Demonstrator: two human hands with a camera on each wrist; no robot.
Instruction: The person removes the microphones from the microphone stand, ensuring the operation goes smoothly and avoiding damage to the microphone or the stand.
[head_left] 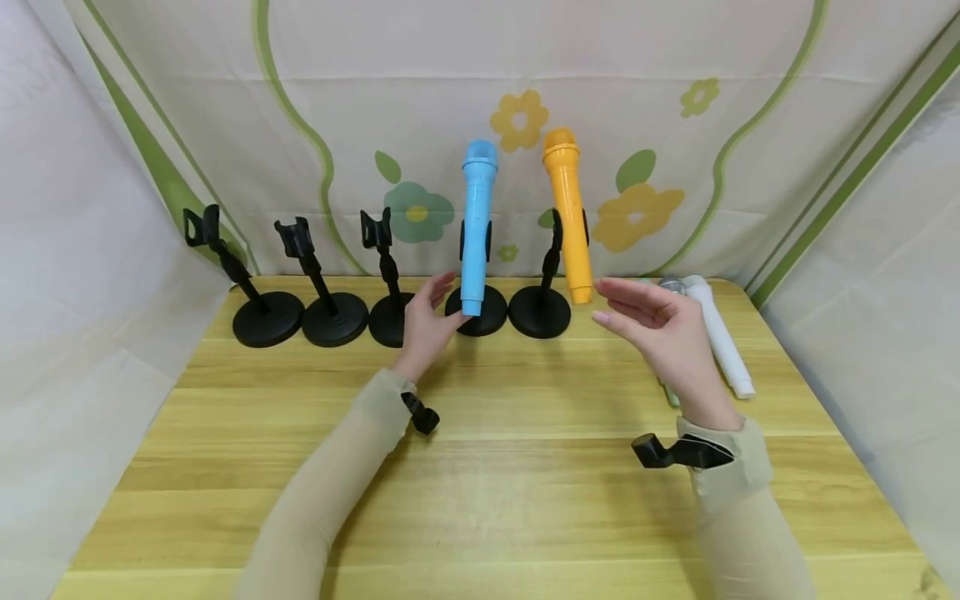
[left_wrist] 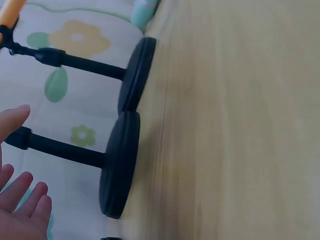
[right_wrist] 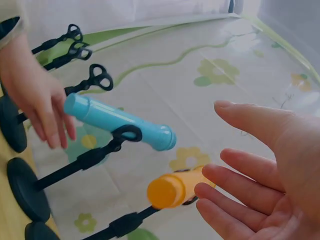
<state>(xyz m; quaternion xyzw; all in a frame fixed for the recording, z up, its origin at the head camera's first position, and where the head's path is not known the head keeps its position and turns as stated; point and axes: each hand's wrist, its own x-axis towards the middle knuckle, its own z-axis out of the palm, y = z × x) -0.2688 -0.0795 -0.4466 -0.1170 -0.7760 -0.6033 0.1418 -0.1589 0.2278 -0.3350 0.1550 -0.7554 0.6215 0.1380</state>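
Observation:
A blue microphone point(head_left: 476, 225) rests in the clip of a black stand point(head_left: 491, 312), tilted with its head up. Beside it an orange microphone point(head_left: 572, 217) sits in the clip of another black stand point(head_left: 540, 315). My left hand point(head_left: 426, 325) is near the lower end of the blue microphone, fingers extended and thumb apart, gripping nothing. The right wrist view shows that left hand point(right_wrist: 42, 97) beside the blue microphone point(right_wrist: 120, 122). To the right of the orange microphone, my right hand point(head_left: 667, 337) has its fingers loosely extended and holds nothing.
Three black stands with bare clips, the left stand point(head_left: 266, 318), middle stand point(head_left: 335, 318) and right stand point(head_left: 386, 321), line the table's back left. A white microphone point(head_left: 722, 337) lies at the right, next to a silver-headed microphone point(head_left: 672, 285) partly hidden by my right hand. A flowered cloth point(head_left: 450, 50) hangs behind.

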